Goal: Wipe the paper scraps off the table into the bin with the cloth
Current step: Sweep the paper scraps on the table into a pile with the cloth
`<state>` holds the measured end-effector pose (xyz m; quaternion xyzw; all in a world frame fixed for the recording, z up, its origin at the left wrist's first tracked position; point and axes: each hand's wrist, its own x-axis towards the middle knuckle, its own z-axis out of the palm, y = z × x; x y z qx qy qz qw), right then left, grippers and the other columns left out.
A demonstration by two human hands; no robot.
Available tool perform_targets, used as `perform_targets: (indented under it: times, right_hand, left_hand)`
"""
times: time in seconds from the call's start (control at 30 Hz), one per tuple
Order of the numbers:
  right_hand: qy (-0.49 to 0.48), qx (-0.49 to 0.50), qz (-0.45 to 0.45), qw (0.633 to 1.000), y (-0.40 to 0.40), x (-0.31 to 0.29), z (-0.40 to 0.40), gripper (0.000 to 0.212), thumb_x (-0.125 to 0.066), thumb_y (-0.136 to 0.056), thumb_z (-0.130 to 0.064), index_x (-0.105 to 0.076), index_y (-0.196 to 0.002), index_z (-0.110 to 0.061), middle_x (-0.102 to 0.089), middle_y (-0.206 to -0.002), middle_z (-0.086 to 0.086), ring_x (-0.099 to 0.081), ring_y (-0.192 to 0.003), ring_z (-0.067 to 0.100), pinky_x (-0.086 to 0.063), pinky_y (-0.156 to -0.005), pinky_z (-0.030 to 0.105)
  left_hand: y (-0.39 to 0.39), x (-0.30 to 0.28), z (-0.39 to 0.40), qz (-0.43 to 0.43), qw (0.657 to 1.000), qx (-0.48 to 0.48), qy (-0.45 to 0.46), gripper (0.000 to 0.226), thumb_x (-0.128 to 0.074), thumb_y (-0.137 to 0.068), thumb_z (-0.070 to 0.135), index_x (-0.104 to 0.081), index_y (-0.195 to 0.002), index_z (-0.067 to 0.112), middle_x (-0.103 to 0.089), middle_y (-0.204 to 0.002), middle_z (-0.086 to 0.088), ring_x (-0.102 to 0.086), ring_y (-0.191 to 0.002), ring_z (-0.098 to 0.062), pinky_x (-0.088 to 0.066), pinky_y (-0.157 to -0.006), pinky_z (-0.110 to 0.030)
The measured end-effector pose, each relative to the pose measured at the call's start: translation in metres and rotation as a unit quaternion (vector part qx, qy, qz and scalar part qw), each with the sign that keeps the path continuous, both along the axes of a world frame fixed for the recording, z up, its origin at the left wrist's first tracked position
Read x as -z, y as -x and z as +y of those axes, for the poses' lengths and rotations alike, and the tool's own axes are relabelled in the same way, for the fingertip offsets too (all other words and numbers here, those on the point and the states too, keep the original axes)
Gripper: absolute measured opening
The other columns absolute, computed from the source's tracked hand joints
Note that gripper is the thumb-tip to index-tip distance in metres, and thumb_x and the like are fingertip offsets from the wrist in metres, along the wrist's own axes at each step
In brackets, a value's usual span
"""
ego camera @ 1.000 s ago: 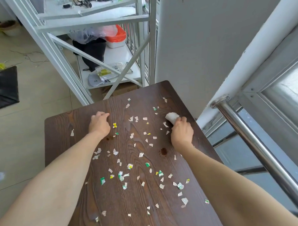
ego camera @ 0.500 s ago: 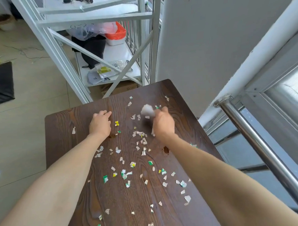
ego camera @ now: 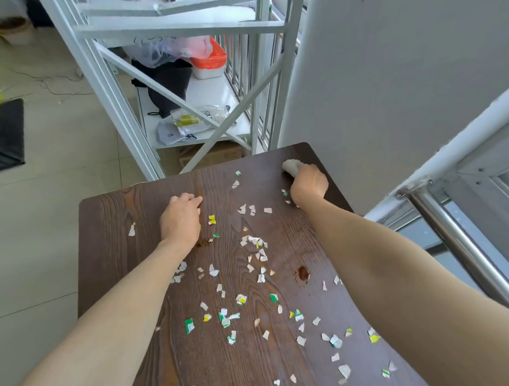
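Several white, green and yellow paper scraps (ego camera: 254, 242) lie scattered over the dark wooden table (ego camera: 108, 216). My right hand (ego camera: 308, 184) is closed around a small white cloth (ego camera: 291, 165) and presses it on the table near the far right corner. My left hand (ego camera: 181, 218) rests knuckles-up on the table left of the middle, fingers curled, holding nothing. No bin shows in this view.
A white metal rack (ego camera: 184, 88) with bags and a red-lidded box stands beyond the table's far edge. A grey wall (ego camera: 388, 70) and a steel rail (ego camera: 459, 242) run along the right. Tiled floor with a black mat (ego camera: 3, 136) lies to the left.
My right hand swept the cloth left toward the table's middle, pushing scraps together, then moved back out to the far right corner. My left hand stayed put.
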<state>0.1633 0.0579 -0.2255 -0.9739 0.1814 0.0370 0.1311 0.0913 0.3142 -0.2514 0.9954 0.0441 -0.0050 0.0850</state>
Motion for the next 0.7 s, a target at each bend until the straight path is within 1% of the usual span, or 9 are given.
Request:
perform_targets:
  times: [0.13,0.23,0.3,0.4,0.47,0.53,0.6,0.7]
  right_hand:
    - [-0.017,-0.045,-0.017,0.999,0.020,0.011,0.031,0.038,-0.054,-0.087,-0.003,-0.058,-0.123,-0.015,-0.058,-0.116,0.011,-0.058,-0.108,0.032,-0.047,-0.082,0.036]
    - [-0.024,-0.117,-0.046,0.992,0.054,0.020,0.057,0.040,-0.055,-0.082,0.002,-0.061,-0.117,-0.016,-0.058,-0.111,0.010,-0.054,-0.099,0.031,-0.043,-0.070,0.035]
    - [-0.033,-0.171,-0.050,0.983,0.078,0.021,0.071,0.042,-0.051,-0.080,0.004,-0.060,-0.117,-0.014,-0.058,-0.111,0.009,-0.051,-0.098,0.031,-0.044,-0.070,0.036]
    - [-0.056,-0.238,-0.039,0.969,0.105,0.021,0.082,0.045,-0.054,-0.079,0.001,-0.060,-0.121,-0.015,-0.057,-0.109,0.008,-0.050,-0.100,0.032,-0.045,-0.075,0.040]
    - [-0.069,-0.279,-0.033,0.957,0.119,0.021,0.084,0.045,-0.056,-0.079,0.000,-0.061,-0.120,-0.017,-0.058,-0.107,0.007,-0.050,-0.099,0.031,-0.048,-0.074,0.040]
    - [-0.076,-0.310,-0.028,0.947,0.125,0.021,0.083,0.043,-0.053,-0.081,0.000,-0.062,-0.118,-0.018,-0.058,-0.105,0.006,-0.052,-0.097,0.030,-0.051,-0.071,0.041]
    - [-0.096,-0.302,-0.047,0.947,0.121,0.017,0.080,0.038,-0.050,-0.083,-0.001,-0.064,-0.114,-0.018,-0.057,-0.100,0.007,-0.055,-0.093,0.029,-0.051,-0.067,0.039]
    - [-0.119,-0.213,-0.106,0.964,0.098,0.008,0.076,0.032,-0.049,-0.086,-0.005,-0.065,-0.111,-0.016,-0.057,-0.096,0.009,-0.059,-0.084,0.031,-0.050,-0.065,0.036]
  left_hand:
    - [-0.002,-0.001,0.000,0.017,1.000,0.006,-0.014,0.039,-0.049,-0.094,0.009,-0.053,-0.131,0.020,-0.053,-0.134,-0.003,-0.049,-0.114,-0.023,-0.054,-0.080,-0.035]
    - [-0.002,-0.001,0.002,0.021,1.000,0.011,-0.002,0.044,-0.050,-0.091,0.004,-0.052,-0.132,0.020,-0.052,-0.135,-0.004,-0.049,-0.115,-0.024,-0.054,-0.084,-0.036]
    - [0.000,-0.001,0.004,0.017,1.000,0.015,0.010,0.046,-0.049,-0.091,0.002,-0.051,-0.133,0.019,-0.051,-0.137,-0.004,-0.048,-0.117,-0.025,-0.053,-0.086,-0.038]
    - [0.002,-0.002,0.005,0.013,0.999,0.023,0.020,0.050,-0.046,-0.089,-0.002,-0.048,-0.135,0.018,-0.049,-0.140,-0.004,-0.045,-0.120,-0.026,-0.051,-0.090,-0.039]
    - [0.004,-0.004,0.006,0.015,0.999,0.028,0.026,0.054,-0.046,-0.088,-0.005,-0.047,-0.136,0.018,-0.047,-0.141,-0.004,-0.044,-0.121,-0.026,-0.050,-0.092,-0.040]
    - [0.006,-0.006,0.006,0.017,0.999,0.031,0.029,0.055,-0.046,-0.087,-0.007,-0.046,-0.137,0.017,-0.047,-0.142,-0.004,-0.043,-0.121,-0.026,-0.048,-0.095,-0.039]
    - [0.007,-0.008,0.005,0.017,0.999,0.035,0.033,0.054,-0.046,-0.087,-0.005,-0.046,-0.137,0.017,-0.046,-0.142,-0.005,-0.044,-0.120,-0.027,-0.047,-0.096,-0.039]
    - [0.007,-0.009,0.006,0.012,0.998,0.036,0.040,0.048,-0.045,-0.090,-0.002,-0.049,-0.134,0.017,-0.049,-0.140,-0.005,-0.045,-0.120,-0.027,-0.047,-0.096,-0.040]
